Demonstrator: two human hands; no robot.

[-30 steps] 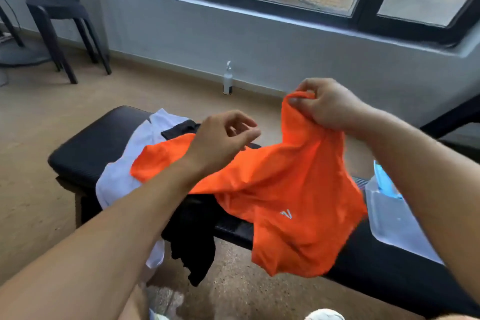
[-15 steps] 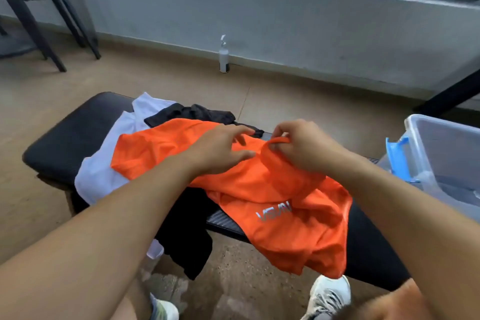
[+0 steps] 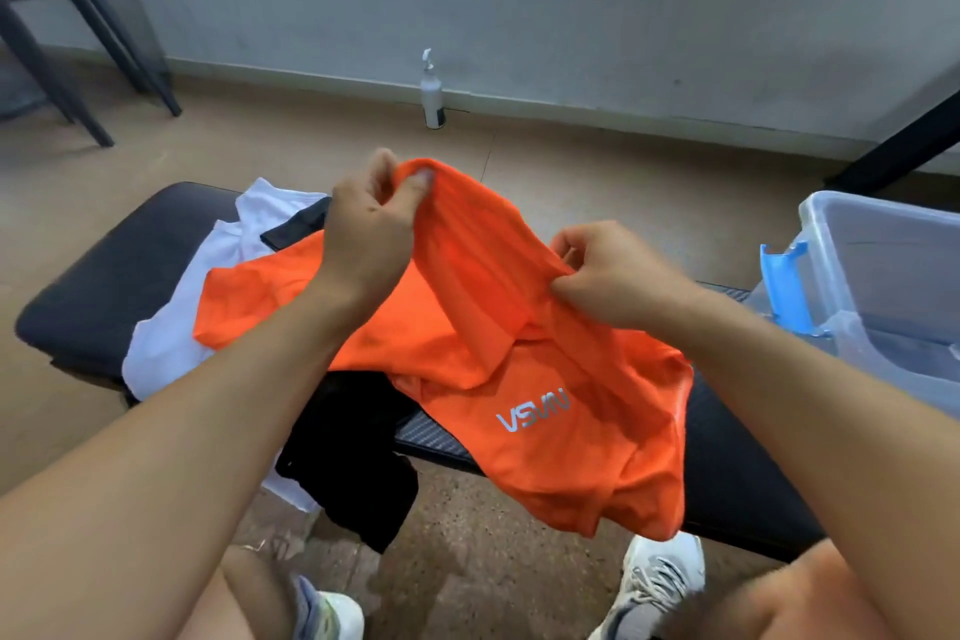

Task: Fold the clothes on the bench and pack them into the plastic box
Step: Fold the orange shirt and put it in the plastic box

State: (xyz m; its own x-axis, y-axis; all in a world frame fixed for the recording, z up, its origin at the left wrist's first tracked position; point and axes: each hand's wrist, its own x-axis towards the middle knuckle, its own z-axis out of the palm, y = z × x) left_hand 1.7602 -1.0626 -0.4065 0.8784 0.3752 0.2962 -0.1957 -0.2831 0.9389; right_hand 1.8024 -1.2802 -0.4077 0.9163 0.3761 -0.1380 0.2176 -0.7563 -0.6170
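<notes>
1. Grip: left hand (image 3: 371, 229) pinches a bunched fold of the orange shirt (image 3: 524, 379), raised above the bench (image 3: 93, 291); right hand (image 3: 608, 270) pinches a second gather of it, lower and towards the bench's right end.
2. Position: shirt's left part lies on the white garment (image 3: 171, 327) mid-bench; its lower part hangs over the near edge.
3. Risks (judgement): neither hold looks to be a true corner or seam, so the fold may come out skewed. Overhanging hem could slide floorwards. Lifting may drag the black garment (image 3: 358, 457), also draped over the near edge.
4. Appearance: bright orange, crumpled, thin knit; pale logo reads upside down.
5. Plastic box (image 3: 883, 265) sits at the right end, open.
</notes>
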